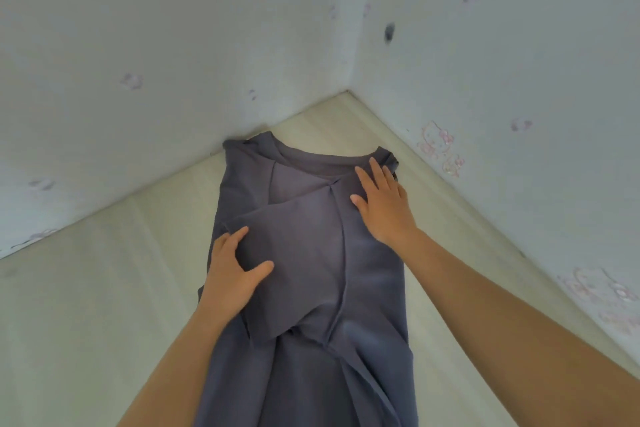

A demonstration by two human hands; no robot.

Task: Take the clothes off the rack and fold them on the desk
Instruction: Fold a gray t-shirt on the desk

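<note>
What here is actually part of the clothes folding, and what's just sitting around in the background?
Part of the job: grey garment, spread on the desk; left hand and right hand, both pressing flat on it.
Just there: the two walls, their faint cartoon prints, a dark mark on one wall.

Head camera looks steeply down, close over the desk (104, 305) corner.

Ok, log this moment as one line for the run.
stage: folding | shirt: flat on desk, both sides folded in | left hand: pressing folded sleeve | right hand: flat near collar
</note>
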